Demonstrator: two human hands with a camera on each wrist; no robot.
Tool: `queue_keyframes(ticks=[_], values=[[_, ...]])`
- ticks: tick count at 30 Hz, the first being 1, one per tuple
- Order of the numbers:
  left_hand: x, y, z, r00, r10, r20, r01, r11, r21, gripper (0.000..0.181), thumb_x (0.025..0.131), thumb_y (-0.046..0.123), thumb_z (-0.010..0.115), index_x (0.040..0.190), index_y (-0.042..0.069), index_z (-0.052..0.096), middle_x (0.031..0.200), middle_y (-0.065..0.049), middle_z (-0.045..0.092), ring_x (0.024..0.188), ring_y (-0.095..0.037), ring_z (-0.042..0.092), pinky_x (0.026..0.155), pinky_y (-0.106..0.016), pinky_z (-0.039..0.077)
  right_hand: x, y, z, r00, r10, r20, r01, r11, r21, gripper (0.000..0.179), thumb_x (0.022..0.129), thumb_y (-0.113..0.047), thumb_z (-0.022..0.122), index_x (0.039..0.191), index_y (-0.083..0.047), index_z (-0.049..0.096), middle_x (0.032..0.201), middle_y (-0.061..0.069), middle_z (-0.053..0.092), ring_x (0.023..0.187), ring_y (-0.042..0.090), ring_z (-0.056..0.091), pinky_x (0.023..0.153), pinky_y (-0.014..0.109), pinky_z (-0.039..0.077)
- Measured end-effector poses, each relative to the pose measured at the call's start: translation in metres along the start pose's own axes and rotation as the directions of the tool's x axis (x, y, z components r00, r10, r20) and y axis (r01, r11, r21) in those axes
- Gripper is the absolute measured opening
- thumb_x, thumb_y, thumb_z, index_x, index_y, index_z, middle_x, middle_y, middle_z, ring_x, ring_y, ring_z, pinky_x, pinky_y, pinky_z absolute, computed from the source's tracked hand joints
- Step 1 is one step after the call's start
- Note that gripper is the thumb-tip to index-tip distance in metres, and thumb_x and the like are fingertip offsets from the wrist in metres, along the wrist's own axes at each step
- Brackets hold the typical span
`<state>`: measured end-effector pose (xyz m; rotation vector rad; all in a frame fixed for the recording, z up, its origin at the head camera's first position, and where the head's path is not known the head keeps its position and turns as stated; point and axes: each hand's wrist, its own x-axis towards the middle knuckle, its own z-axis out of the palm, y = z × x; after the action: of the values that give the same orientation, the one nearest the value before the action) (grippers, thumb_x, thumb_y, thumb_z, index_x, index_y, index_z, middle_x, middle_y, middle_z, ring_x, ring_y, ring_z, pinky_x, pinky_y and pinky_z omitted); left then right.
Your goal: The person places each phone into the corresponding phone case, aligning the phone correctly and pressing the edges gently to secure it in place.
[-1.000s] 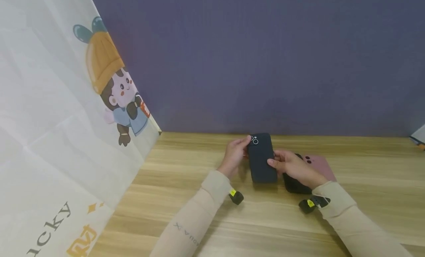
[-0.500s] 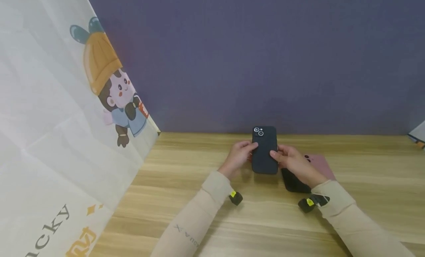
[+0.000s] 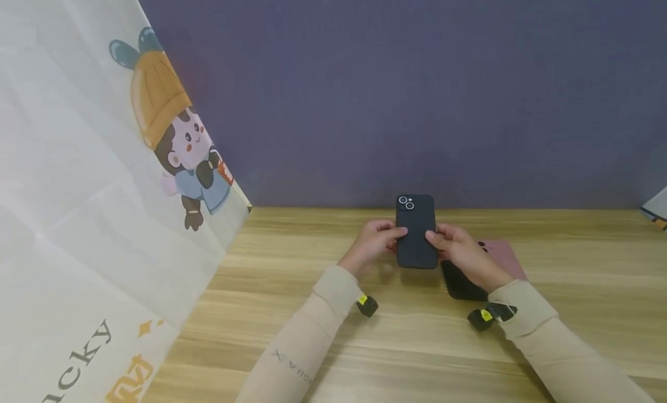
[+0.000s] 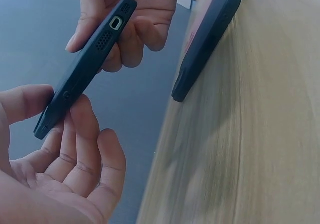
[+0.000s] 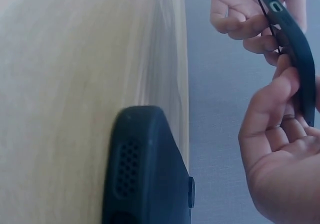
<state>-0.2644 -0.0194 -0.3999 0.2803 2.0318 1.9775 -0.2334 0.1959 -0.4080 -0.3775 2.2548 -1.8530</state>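
Note:
Both hands hold a black phone case [image 3: 416, 241] with two ringed camera openings at its far left corner. My left hand [image 3: 372, 242] pinches its left edge, thumb on the back and fingers underneath. From the other side my right hand [image 3: 461, 251] grips the right edge the same way. In the left wrist view the end of the case [image 4: 92, 59] shows a port opening and a speaker grille. I cannot tell whether a phone sits inside. Beneath the right forearm lie a second black case [image 3: 462, 282] and a pink one [image 3: 506, 258], partly covered by the hand.
The wood-grain table [image 3: 292, 258] ends at a dark blue-grey panel [image 3: 417, 90] behind. A white sheet with a cartoon figure [image 3: 190, 142] stands along the left side. Small black devices with yellow tags [image 3: 367, 305] hang at both wrists.
The held case has shifted away from me and slightly right, and its tilt has straightened. My left thumb has gone from the camera corner to midway down the left edge.

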Motion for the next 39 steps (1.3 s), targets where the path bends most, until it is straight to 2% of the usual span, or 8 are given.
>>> queue_keyframes(ticks=[6,15,31,35,39], values=[[0.0014,-0.0008,0.0007,1.0,0.0,-0.003,0.0,1.0,-0.002,0.017,0.096,0.017,0.071,0.103,0.001,0.072,0.081,0.001,0.068,0.065,-0.012,0.065,0.073,-0.034,0.061,-0.001,-0.0003,-0.0011,1.0,0.009,-0.019,-0.009,1.0,0.01,0.056,0.111,-0.028,0.044,0.151,0.01,0.036,0.121,0.003,0.071,0.096,0.002,0.07,0.081,0.028,0.059],[0.001,-0.0013,0.0011,0.999,0.038,0.011,-0.037,0.999,-0.026,0.019,0.097,0.016,0.07,0.106,0.0,0.071,0.08,0.001,0.068,0.066,-0.013,0.063,0.07,-0.029,0.058,-0.0018,-0.0032,-0.0012,1.0,0.011,-0.018,-0.011,1.0,0.008,0.058,0.111,-0.033,0.045,0.153,0.006,0.036,0.132,0.01,0.065,0.101,0.0,0.068,0.085,0.027,0.059],[-0.0007,0.0005,0.0014,0.999,0.027,0.025,-0.026,0.999,-0.042,0.019,0.098,0.017,0.07,0.108,0.001,0.071,0.083,0.001,0.069,0.069,-0.014,0.064,0.07,-0.027,0.058,-0.002,-0.0042,-0.002,0.999,0.019,-0.027,-0.018,0.999,0.046,0.061,0.11,-0.035,0.047,0.151,0.008,0.038,0.111,-0.013,0.068,0.098,0.001,0.069,0.083,0.026,0.059],[-0.0008,0.0008,0.0016,0.999,0.027,0.023,-0.026,0.999,-0.044,0.019,0.098,0.017,0.069,0.109,0.0,0.071,0.082,0.001,0.069,0.069,-0.013,0.064,0.069,-0.026,0.058,-0.0022,-0.0047,-0.002,0.999,0.02,-0.026,-0.019,0.999,0.043,0.061,0.109,-0.036,0.048,0.151,0.008,0.039,0.115,-0.011,0.068,0.1,0.001,0.069,0.085,0.026,0.058],[-0.0008,0.0011,0.0027,0.999,0.029,0.018,-0.028,0.999,-0.043,0.019,0.099,0.016,0.068,0.108,-0.001,0.07,0.082,0.001,0.068,0.069,-0.014,0.063,0.07,-0.026,0.057,-0.0021,-0.0052,-0.002,0.999,0.026,-0.026,-0.025,1.0,0.018,0.062,0.109,-0.038,0.049,0.151,0.006,0.04,0.125,0.0,0.067,0.101,0.0,0.068,0.086,0.025,0.058]])
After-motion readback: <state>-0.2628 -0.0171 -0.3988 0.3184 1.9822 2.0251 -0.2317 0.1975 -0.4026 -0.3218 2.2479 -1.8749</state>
